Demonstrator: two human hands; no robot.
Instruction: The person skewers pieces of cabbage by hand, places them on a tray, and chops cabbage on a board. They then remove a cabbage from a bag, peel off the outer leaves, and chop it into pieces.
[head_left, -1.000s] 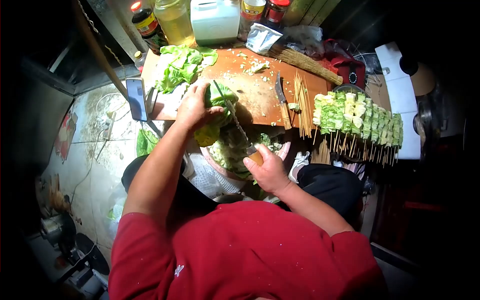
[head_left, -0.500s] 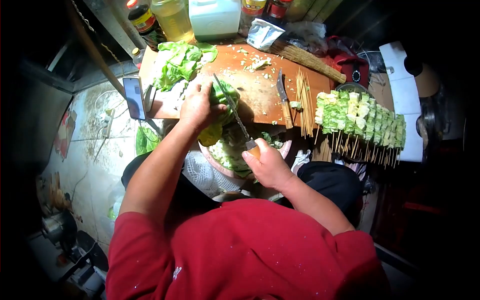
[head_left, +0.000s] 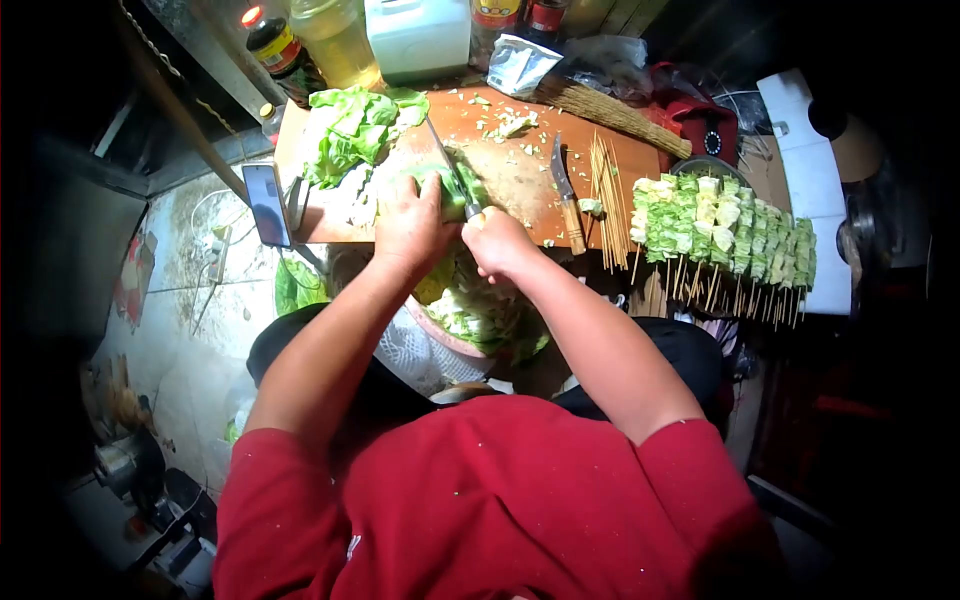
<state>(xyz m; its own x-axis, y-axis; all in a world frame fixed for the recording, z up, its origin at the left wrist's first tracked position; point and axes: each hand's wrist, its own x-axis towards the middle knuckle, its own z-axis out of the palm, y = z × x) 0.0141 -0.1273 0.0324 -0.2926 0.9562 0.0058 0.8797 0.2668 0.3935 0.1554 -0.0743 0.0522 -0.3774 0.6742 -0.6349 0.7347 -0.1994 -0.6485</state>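
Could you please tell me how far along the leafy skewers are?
The loaded skewers on the right look done. In hand, the left hand steadies greens on the board while the right hand holds a knife against them. Probably left: the loose leaves and bare sticks.

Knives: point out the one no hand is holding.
The loose knife lies on the board, just left of the bare skewers, handle toward the person; the other knife is in the right grip.
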